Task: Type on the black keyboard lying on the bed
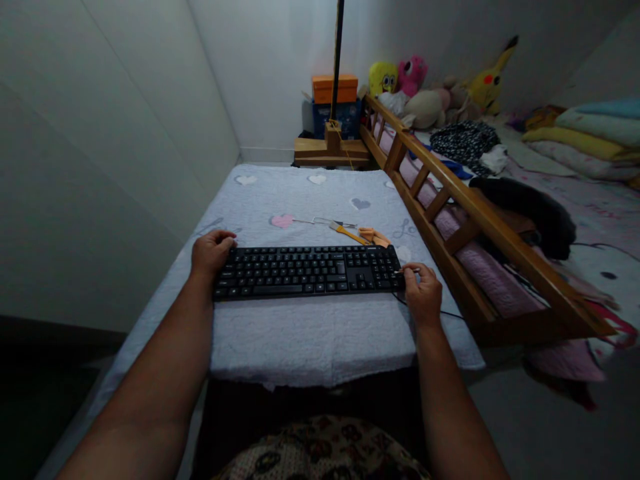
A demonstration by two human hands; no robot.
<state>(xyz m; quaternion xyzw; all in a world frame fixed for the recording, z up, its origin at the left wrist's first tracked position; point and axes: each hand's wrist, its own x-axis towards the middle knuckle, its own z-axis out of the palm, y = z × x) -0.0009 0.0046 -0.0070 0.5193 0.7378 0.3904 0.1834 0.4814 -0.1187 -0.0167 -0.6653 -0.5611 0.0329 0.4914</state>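
A black keyboard (300, 272) lies flat across the cloth-covered table. At its left end, my left hand (213, 255) is closed around the upper corner. My right hand (423, 290) is beside the number pad, its fingers pinched on a small thin stick (407, 269) whose tip reaches over the keys. Behind the keyboard lie a brush (349, 233) with a yellow-orange handle, a crumpled orange cloth (374, 236) and a thin wire-like tool (327, 221). A dark cable (453, 314) runs out to the right, partly hidden by my right hand.
A wooden bed rail (465, 193) borders the table's right side, with bedding and plush toys beyond it. Behind the table stand a wooden base with a dark pole (337, 60) and an orange box (335, 88). A pale wall panel (125, 153) rises at the left.
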